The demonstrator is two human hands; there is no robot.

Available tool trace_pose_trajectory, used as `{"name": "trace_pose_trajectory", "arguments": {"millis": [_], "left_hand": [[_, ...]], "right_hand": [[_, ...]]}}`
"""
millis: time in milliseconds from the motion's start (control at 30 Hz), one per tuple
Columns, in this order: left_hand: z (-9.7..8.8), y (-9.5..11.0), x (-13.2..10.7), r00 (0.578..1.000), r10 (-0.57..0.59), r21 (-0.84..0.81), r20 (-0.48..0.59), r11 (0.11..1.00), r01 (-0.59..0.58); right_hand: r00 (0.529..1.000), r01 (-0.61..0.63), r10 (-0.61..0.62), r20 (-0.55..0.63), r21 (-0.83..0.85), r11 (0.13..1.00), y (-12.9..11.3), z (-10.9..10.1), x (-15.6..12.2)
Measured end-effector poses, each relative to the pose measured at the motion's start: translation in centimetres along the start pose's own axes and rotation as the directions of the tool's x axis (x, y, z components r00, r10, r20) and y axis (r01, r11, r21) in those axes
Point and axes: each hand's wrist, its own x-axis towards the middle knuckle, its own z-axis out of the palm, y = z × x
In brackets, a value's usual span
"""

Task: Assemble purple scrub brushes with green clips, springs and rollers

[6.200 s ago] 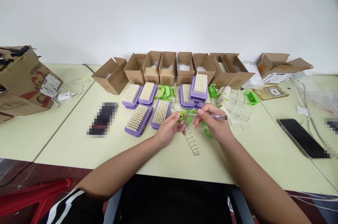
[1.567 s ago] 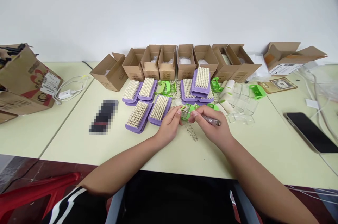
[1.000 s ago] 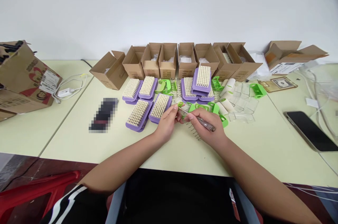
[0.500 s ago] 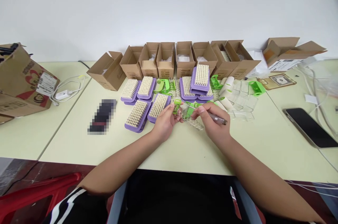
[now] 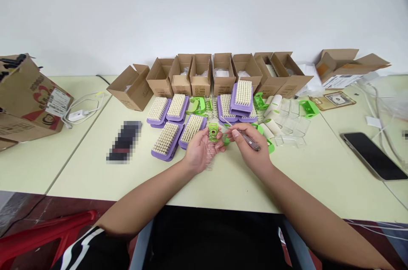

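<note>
My left hand point(image 5: 198, 151) pinches a small green plastic part point(image 5: 213, 130) from which a metal coil spring point(image 5: 209, 154) hangs down toward the table. My right hand point(image 5: 251, 151) is closed round a thin screwdriver point(image 5: 245, 136), its metal tip pointing up and left, close to the green part. Both hands hover over the pale table point(image 5: 95, 172), just in front of several purple brushes point(image 5: 165, 139) with cream bristles. More green parts point(image 5: 264, 134) lie partly hidden behind my right hand.
A row of open cardboard boxes point(image 5: 200, 75) stands at the back. White rollers point(image 5: 273, 106) and clear plastic covers point(image 5: 295, 127) lie right of the brushes. A phone point(image 5: 369, 155) is at far right, a large carton point(image 5: 28, 100) and charger cable point(image 5: 81, 111) at left.
The spring lay stretched between my hands half a second ago; it now hangs straight down from the green part in my left hand. My right hand has turned the screwdriver tip upward.
</note>
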Motion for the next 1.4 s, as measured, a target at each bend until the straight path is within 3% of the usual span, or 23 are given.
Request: {"name": "trace_pose_trajectory", "arguments": {"millis": [133, 233, 333, 567, 800, 1100, 1300, 1400], "left_hand": [[-0.3, -0.2, 0.0, 1.000, -0.011, 0.055, -0.022, 0.998, 0.012], [-0.5, -0.3, 0.0, 0.994, -0.105, 0.093, 0.005, 0.990, 0.104], [-0.6, -0.4, -0.1, 0.984, -0.169, 0.116, 0.050, 0.980, 0.162], [-0.4, -0.5, -0.2, 0.967, -0.196, 0.181, 0.161, 0.969, 0.167], [-0.4, -1.0, -0.2, 0.960, -0.255, 0.167, 0.112, 0.957, 0.235], [-0.5, -1.7, 0.3, 0.958, -0.266, 0.176, 0.109, 0.954, 0.245], [-0.6, -1.4, 0.2, 0.990, -0.138, 0.233, 0.016, 0.964, 0.130], [-0.7, -0.8, 0.1, 0.989, -0.147, 0.237, 0.018, 0.962, 0.138]], "right_hand": [[0.988, 0.134, -0.120, 0.100, -0.152, 0.979, 0.2, 0.0, 0.4], [0.963, 0.226, -0.177, 0.202, -0.259, 0.939, 0.0, -0.2, 0.9], [0.955, 0.223, -0.167, 0.245, -0.221, 0.949, -0.6, -0.4, 1.2], [0.935, 0.148, -0.104, 0.338, -0.107, 0.983, -1.7, -0.9, 1.5], [0.929, 0.219, -0.141, 0.343, -0.201, 0.955, -0.9, -0.9, 1.6], [0.900, 0.337, -0.204, 0.385, -0.318, 0.886, 0.0, -1.3, 1.9], [0.852, 0.446, -0.243, 0.464, -0.401, 0.800, -0.7, -2.1, 2.4], [0.849, 0.467, -0.260, 0.461, -0.422, 0.777, -1.1, -2.4, 2.5]]}}
